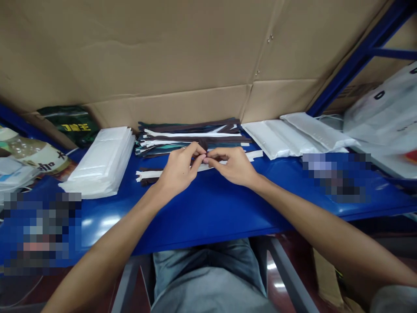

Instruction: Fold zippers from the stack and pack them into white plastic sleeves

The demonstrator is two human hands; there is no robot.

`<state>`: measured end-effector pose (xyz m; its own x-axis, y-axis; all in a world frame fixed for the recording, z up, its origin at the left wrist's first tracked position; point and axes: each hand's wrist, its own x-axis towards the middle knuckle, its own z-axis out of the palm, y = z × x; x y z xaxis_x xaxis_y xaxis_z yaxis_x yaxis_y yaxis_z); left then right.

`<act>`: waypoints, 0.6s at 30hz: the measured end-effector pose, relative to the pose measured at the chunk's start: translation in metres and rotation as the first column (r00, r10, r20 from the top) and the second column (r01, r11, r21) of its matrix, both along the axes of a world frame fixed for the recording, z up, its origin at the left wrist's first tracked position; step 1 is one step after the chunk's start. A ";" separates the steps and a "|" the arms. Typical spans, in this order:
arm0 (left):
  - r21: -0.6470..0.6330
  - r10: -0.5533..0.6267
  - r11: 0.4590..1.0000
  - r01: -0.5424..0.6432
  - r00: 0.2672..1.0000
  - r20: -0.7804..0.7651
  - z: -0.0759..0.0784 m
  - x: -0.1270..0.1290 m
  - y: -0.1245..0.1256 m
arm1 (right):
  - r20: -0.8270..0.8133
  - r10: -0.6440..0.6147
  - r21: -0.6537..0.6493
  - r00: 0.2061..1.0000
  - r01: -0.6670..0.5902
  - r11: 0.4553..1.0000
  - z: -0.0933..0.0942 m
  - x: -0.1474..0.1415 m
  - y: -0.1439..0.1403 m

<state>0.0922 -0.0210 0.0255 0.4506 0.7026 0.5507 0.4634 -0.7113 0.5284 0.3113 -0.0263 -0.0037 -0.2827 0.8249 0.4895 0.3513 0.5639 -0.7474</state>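
Honestly, your left hand (177, 171) and right hand (235, 166) are both pinched on the middle of that long brown-and-white zipper strip (149, 176) lying on the blue table (208, 204). Tug sideways and its loose end could snag the stacked zippers (192, 134) behind.

Even, fairly bright overhead light. Soft glare patches on the blue tabletop (208, 208), left of centre near its front edge. Shadows weak. Wide-angle bend: tabletop edge curves, cardboard wall (182, 52) behind it bows. Mild softness overall; pixelated blocks at both tabletop ends.
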 end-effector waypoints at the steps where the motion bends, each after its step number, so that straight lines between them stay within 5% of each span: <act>1: 0.004 0.006 1.000 -0.006 1.000 -0.003 0.000 0.000 0.000 | 0.005 -0.007 0.006 1.000 0.007 1.000 0.001 0.001 0.000; 10: 0.063 0.083 0.995 -0.075 0.988 -0.133 0.007 -0.011 0.006 | 0.303 -0.122 0.306 0.945 0.025 0.952 0.004 0.010 0.011; 14: 0.082 0.257 0.966 -0.247 0.953 -0.162 0.016 -0.039 0.024 | 0.338 -0.254 0.347 0.906 0.131 0.929 -0.002 0.043 0.034; 18: 0.159 0.507 0.862 -0.482 0.834 -0.219 0.020 -0.093 0.052 | 0.348 -0.434 0.359 0.831 0.310 0.880 -0.009 0.096 0.059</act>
<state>-0.0012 0.0307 0.0460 0.1858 0.8188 0.5432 0.8715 -0.3926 0.2937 0.4072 0.0325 -0.0123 -0.2053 0.7558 0.6217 0.8121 0.4861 -0.3228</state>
